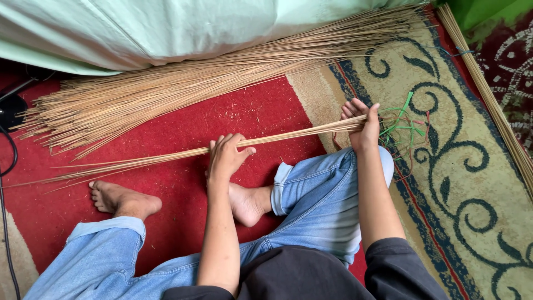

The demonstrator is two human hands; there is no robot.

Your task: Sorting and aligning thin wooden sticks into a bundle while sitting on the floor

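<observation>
left hand [226, 157] grips thin stick bundle [166, 158] mid-length | right hand [363, 125] grips its thick end | red carpet [183, 125] beneath

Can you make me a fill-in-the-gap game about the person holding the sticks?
1. The left hand and right hand grip one thin bundle of sticks with ____ hands.
2. The person's feet are ____.
3. The carpet under the left hand is ____.
4. The big pile of sticks lies ____ from the person than the held bundle.

Missing words: both; bare; red; farther
</observation>
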